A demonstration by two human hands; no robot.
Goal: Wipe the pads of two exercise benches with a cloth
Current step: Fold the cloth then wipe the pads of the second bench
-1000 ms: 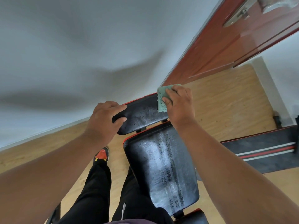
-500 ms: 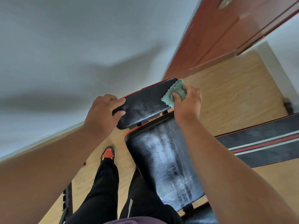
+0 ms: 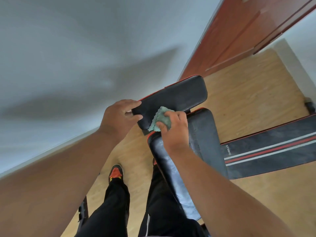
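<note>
At frame centre, the left hand grasps the end of the small head pad, apparently to steady it. The right hand clenches a bunched green cloth against that pad's near edge, just above the long back pad. A second bench lies at right. No containers are visible.

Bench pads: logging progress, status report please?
Left hand grips small pad end. Right hand presses green cloth on it. Nothing in the way.
</note>
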